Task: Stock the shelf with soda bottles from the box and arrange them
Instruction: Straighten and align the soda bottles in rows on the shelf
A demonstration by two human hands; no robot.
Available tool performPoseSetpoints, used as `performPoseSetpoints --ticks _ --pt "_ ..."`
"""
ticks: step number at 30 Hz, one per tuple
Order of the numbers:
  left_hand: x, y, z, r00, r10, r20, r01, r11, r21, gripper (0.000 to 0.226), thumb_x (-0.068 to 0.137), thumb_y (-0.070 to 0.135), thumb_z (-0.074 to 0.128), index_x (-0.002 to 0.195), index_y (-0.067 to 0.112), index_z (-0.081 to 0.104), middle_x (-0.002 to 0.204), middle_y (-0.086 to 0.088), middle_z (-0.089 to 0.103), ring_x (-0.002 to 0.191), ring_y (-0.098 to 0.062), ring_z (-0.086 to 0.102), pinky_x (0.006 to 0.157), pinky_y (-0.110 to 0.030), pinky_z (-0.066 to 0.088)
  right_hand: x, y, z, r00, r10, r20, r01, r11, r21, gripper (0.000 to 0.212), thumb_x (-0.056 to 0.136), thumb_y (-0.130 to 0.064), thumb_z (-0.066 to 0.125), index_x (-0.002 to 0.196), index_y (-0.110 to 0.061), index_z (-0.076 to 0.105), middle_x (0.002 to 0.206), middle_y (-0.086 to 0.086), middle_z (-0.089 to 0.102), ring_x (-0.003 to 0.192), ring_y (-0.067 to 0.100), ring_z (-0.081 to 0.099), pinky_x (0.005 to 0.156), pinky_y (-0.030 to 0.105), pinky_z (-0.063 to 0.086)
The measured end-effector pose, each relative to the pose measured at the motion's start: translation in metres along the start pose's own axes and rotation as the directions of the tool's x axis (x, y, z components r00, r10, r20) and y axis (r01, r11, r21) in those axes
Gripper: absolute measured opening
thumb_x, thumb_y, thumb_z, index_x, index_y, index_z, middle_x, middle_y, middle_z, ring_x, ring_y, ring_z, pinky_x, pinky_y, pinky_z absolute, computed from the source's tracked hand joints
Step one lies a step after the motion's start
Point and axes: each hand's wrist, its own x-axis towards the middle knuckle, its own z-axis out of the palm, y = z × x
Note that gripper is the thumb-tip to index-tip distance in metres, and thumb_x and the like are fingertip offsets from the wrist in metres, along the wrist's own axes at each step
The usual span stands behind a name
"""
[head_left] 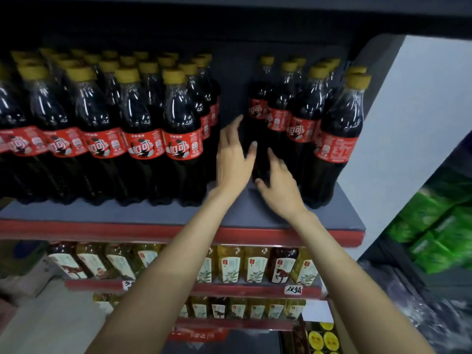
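Dark cola bottles with yellow caps and red labels fill the grey shelf (127,213). A dense block of bottles (143,139) stands on the left and a smaller group (334,141) on the right, with a gap between them. At the gap's right side stands one bottle (258,108). My left hand (233,159) lies against its lower left side with straight, spread fingers. My right hand (279,187) reaches to its base from the right, fingers extended and thumb near the bottom. Neither hand plainly grips it. The box is out of view.
Below are two shelves of tea bottles (229,267) behind red price rails. A pale wall panel (408,123) borders the shelf on the right, with green packs (444,226) beyond it. Yellow can tops (323,339) show at the bottom.
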Motion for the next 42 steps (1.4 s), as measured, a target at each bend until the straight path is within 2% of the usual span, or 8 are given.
performPoseSetpoints --ticks 5,13,19,22,26,34,37,42 --pt "0.049 -0.018 0.041 0.973 -0.173 0.149 0.172 0.985 0.022 0.069 0.094 0.018 0.055 0.150 0.012 0.015 0.153 -0.015 0.026 0.137 -0.028 0.034 0.110 -0.038 0.034 0.010 0.005 -0.009 0.997 0.016 0.069 -0.007 0.992 -0.126 0.082 0.093 -0.020 0.055 0.153 -0.011 0.000 0.135 0.019 0.045 0.116 0.038 0.053 0.090 0.046 0.048" --pt "0.074 -0.033 0.063 0.953 -0.105 0.285 0.140 0.984 -0.106 0.084 0.094 0.009 0.055 0.151 0.012 -0.007 0.158 -0.010 0.017 0.144 -0.020 0.020 0.116 -0.034 0.021 0.018 0.008 -0.009 0.994 -0.022 0.103 0.042 0.980 -0.197 0.079 0.094 -0.014 0.051 0.152 -0.006 -0.002 0.134 0.020 0.042 0.109 0.043 0.054 0.086 0.049 0.048" --pt "0.063 -0.031 0.059 0.978 -0.124 0.168 0.142 0.985 -0.097 0.086 0.091 0.008 0.058 0.152 0.020 -0.001 0.155 -0.012 0.022 0.140 -0.022 0.029 0.107 -0.028 0.026 0.028 0.011 -0.004 0.988 -0.134 0.073 0.140 0.986 -0.088 0.072 0.091 -0.002 0.047 0.152 -0.005 0.010 0.141 0.020 0.039 0.113 0.044 0.054 0.091 0.049 0.047" --pt "0.059 -0.029 0.052 0.977 -0.190 0.099 0.198 0.977 -0.081 0.088 0.088 0.005 0.061 0.151 0.021 0.003 0.153 -0.013 0.027 0.136 -0.024 0.035 0.100 -0.026 0.030 0.037 0.007 0.004 0.973 -0.137 0.188 0.114 0.985 0.127 0.080 0.089 0.004 0.047 0.152 -0.005 -0.002 0.156 0.020 0.018 0.140 0.036 0.030 0.113 0.036 0.030" --pt "0.056 -0.028 0.044 0.975 -0.214 0.053 0.217 0.974 -0.058 0.086 0.088 0.009 0.062 0.150 0.020 0.004 0.152 -0.011 0.030 0.133 -0.022 0.040 0.096 -0.023 0.033 0.061 0.002 0.012 0.967 -0.085 0.239 0.028 0.973 0.230 0.089 0.087 0.005 0.048 0.150 -0.007 -0.012 0.160 0.016 -0.006 0.148 0.025 -0.001 0.119 0.028 0.007" --pt "0.057 -0.033 0.035 0.977 -0.210 0.041 0.213 0.974 -0.076 0.078 0.093 0.015 0.059 0.151 0.018 0.007 0.156 -0.008 0.022 0.140 -0.017 0.030 0.105 -0.021 0.028 0.082 -0.006 0.029 0.974 -0.047 0.220 -0.019 0.957 0.290 0.097 0.087 0.003 0.051 0.148 -0.017 -0.021 0.161 0.010 -0.006 0.148 0.024 0.005 0.119 0.038 0.020" --pt "0.061 -0.028 0.026 0.946 -0.308 0.103 0.322 0.930 -0.178 0.064 0.099 0.011 0.045 0.152 0.025 0.012 0.158 0.001 0.018 0.142 -0.014 0.024 0.109 -0.021 0.027 0.088 -0.004 0.034 0.982 -0.040 0.183 -0.020 0.948 0.319 0.097 0.085 0.009 0.049 0.150 -0.018 -0.017 0.161 0.009 -0.008 0.148 0.022 0.002 0.119 0.035 0.017" --pt "0.055 -0.025 0.017 0.884 -0.433 0.176 0.466 0.838 -0.284 0.047 0.103 0.029 0.037 0.148 0.033 0.026 0.154 0.008 0.028 0.140 -0.012 0.029 0.109 -0.021 0.024 0.097 0.000 0.041 0.985 -0.054 0.165 -0.008 0.936 0.352 0.099 0.086 0.009 0.053 0.149 -0.016 -0.018 0.161 0.009 -0.007 0.148 0.020 0.001 0.116 0.027 0.014"
